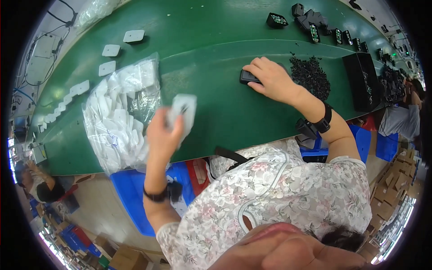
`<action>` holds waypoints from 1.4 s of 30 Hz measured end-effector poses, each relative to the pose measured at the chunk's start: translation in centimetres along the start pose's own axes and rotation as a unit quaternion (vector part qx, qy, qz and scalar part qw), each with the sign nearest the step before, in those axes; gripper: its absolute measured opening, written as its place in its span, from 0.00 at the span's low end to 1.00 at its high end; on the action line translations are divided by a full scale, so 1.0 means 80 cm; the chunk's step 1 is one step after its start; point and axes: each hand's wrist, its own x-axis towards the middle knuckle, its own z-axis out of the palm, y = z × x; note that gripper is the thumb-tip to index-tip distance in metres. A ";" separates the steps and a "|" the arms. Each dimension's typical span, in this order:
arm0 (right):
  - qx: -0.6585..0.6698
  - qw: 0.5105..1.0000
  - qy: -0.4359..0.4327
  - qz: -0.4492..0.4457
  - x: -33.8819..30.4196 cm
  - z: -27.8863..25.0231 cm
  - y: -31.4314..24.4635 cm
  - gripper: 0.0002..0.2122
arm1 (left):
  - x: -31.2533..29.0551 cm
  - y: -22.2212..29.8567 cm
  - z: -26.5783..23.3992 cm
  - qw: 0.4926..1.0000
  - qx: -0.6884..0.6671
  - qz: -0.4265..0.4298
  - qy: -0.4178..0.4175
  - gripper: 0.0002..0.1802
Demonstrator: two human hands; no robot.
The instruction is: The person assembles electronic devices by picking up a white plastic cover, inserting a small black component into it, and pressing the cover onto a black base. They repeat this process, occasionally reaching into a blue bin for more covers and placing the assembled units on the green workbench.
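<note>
A flat white plastic cover (185,108) is pinched in my left hand (164,132), a little blurred, above the green bench. Left of it lies a clear plastic bag (110,123) full of similar white covers. My right hand (272,78) rests with its fingers closed over a black plastic housing (247,77) on the bench; the hand hides much of it. Just right of that hand is a pile of small black parts (310,76), too small to name.
White-topped units (107,68) stand in a line along the left. Black housings with green circuit boards (276,20) sit at the far right, near a black box (361,81). A blue bin (130,193) is below the bench edge. Other people sit at both ends.
</note>
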 end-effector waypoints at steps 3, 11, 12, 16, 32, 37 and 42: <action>-0.028 0.999 -0.028 -0.018 -0.002 0.017 -0.018 0.21 | 0.069 0.019 0.048 0.989 0.113 0.054 -0.075 0.19; -0.020 0.996 -0.073 -0.039 0.008 0.000 -0.057 0.22 | 0.098 -0.020 0.025 0.971 0.194 0.103 -0.094 0.28; -0.019 0.996 -0.077 -0.037 0.008 -0.002 -0.061 0.22 | 0.094 -0.029 0.017 0.974 0.187 0.101 -0.082 0.30; -0.008 0.995 -0.092 -0.045 0.013 -0.002 -0.065 0.23 | 0.073 -0.052 -0.014 0.974 0.206 0.056 -0.080 0.27; 0.003 0.998 -0.054 -0.045 0.017 0.020 -0.066 0.20 | 0.043 -0.024 0.099 0.949 0.217 0.187 0.132 0.33; 0.022 0.998 -0.051 -0.033 0.019 0.021 -0.071 0.18 | 0.040 -0.027 0.111 0.953 0.198 0.192 0.123 0.32; 0.061 0.998 -0.016 -0.015 0.023 0.011 -0.070 0.18 | 0.018 -0.014 0.116 0.979 0.099 0.171 0.049 0.34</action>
